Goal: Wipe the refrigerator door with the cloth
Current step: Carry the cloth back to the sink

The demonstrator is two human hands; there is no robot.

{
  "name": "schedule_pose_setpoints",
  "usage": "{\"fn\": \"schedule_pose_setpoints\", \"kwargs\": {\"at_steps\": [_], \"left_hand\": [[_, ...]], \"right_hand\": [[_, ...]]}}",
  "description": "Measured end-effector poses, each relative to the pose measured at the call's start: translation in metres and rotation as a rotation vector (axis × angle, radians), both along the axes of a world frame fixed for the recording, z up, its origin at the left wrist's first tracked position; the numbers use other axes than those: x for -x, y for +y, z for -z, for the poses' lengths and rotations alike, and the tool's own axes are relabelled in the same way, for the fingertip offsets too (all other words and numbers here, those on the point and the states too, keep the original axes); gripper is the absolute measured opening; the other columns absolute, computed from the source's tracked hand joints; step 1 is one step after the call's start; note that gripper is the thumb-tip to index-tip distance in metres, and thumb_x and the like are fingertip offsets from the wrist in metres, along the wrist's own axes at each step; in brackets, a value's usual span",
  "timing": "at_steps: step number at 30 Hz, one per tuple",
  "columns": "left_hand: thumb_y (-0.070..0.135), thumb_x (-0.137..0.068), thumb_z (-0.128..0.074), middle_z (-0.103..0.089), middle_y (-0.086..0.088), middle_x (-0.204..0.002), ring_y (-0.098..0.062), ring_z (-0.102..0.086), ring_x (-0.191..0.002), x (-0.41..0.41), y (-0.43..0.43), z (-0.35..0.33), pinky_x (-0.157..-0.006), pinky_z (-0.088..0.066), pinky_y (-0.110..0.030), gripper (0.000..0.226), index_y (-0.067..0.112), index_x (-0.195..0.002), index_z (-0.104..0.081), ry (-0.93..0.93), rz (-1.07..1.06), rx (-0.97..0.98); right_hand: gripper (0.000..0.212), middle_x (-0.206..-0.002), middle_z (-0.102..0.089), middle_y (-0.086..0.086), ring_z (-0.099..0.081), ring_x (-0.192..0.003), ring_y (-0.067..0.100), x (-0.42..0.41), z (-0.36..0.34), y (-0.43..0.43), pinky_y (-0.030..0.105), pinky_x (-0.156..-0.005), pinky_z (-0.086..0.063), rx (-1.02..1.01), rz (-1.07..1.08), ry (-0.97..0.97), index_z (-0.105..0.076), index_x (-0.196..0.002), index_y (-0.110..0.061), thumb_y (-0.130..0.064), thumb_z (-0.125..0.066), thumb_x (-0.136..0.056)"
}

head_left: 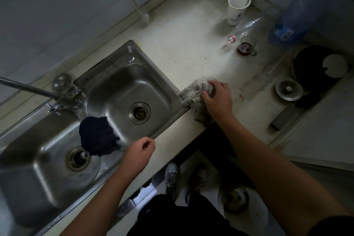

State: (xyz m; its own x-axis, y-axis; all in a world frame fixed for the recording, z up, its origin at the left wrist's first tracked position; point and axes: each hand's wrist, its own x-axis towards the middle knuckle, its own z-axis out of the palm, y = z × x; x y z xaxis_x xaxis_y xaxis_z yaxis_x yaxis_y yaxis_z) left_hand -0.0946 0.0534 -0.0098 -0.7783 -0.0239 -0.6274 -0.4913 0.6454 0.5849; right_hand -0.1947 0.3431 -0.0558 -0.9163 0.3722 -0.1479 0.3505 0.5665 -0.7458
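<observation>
A crumpled grey cloth (193, 92) lies on the pale countertop (182, 44), just right of the steel sink and partly hanging over the counter's front edge. My right hand (216, 99) rests on top of it with the fingers curled into the fabric. My left hand (138, 154) hovers over the sink's front rim, fingers loosely curled with nothing in them. No refrigerator door shows in this view.
A double steel sink (107, 74) with a tap (63, 90) fills the left; a dark cloth (97, 136) drapes over its divider. A paper cup (236, 9), plastic bottles (254, 23), a small glass (246, 48), a sink strainer (288, 89) and a black pot (318, 67) crowd the right.
</observation>
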Motion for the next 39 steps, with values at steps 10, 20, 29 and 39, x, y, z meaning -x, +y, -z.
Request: {"fn": "schedule_pose_setpoints", "kwargs": {"at_steps": [10, 20, 29, 39], "left_hand": [[0.064, -0.068, -0.048, -0.075, -0.002, -0.083, -0.026, -0.072, -0.083, -0.004, -0.006, -0.004, -0.087, -0.059, -0.054, 0.032, 0.043, -0.084, -0.067, -0.002, -0.016, -0.077], [0.044, -0.087, -0.057, -0.076, 0.001, -0.084, -0.018, -0.072, -0.080, -0.002, -0.020, 0.008, -0.087, -0.059, -0.050, 0.017, 0.035, -0.083, -0.070, 0.017, -0.067, -0.091], [0.032, -0.096, -0.060, -0.076, 0.003, -0.086, -0.016, -0.071, -0.081, -0.005, -0.026, 0.017, -0.087, -0.058, -0.049, 0.019, 0.044, -0.084, -0.069, -0.004, -0.078, -0.076], [0.037, -0.091, -0.062, -0.075, 0.004, -0.083, -0.020, -0.073, -0.082, -0.009, -0.025, 0.015, -0.086, -0.060, -0.052, 0.012, 0.042, -0.084, -0.069, -0.013, -0.076, -0.065]], "right_hand": [[0.087, -0.144, -0.047, 0.012, -0.044, -0.128, 0.034, -0.033, -0.007, -0.006, 0.045, -0.106, -0.046, -0.168, -0.144, -0.101, -0.045, -0.149, -0.021, -0.047, -0.082, -0.075], [0.083, -0.142, -0.045, 0.009, -0.041, -0.129, 0.030, 0.034, -0.004, -0.027, 0.039, -0.109, -0.041, -0.163, -0.085, -0.067, -0.044, -0.149, -0.021, -0.040, -0.082, -0.078], [0.086, -0.154, -0.043, 0.006, -0.035, -0.140, 0.030, 0.107, -0.012, -0.030, 0.048, -0.116, -0.039, -0.254, -0.289, -0.096, -0.035, -0.155, -0.022, -0.043, -0.078, -0.083], [0.069, -0.156, -0.042, 0.007, -0.035, -0.143, 0.029, 0.062, -0.019, -0.023, 0.054, -0.116, -0.038, -0.262, -0.363, -0.060, -0.035, -0.155, -0.018, -0.036, -0.064, -0.095]]}}
